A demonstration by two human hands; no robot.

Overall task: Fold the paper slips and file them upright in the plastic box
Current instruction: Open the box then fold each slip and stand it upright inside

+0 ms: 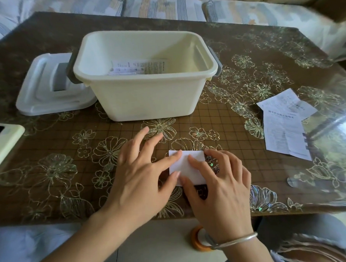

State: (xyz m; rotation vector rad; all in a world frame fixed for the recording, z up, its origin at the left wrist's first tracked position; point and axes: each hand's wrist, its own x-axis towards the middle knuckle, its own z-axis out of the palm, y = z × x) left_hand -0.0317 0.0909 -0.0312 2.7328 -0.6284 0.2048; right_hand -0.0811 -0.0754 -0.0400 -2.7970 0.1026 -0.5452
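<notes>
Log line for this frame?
step: fold | left hand: presses slip | right hand: presses slip | box: open, slips inside | lid: left of box | loose slips: right of box

the left hand (pixel 140 173) and right hand (pixel 219 188) are covering parts of the folded slip (pixel 186 165). the near wall of the plastic box (pixel 149 98) is hiding the lower parts of the filed slips (pixel 137 67), whose print is showing too small to read. the picture's left edge is cutting off a pale device (pixel 1 143).

Your left hand (pixel 144 169) and right hand (pixel 221 184) pressed down side by side, fingers spread, fingertips nearly meeting.
</notes>
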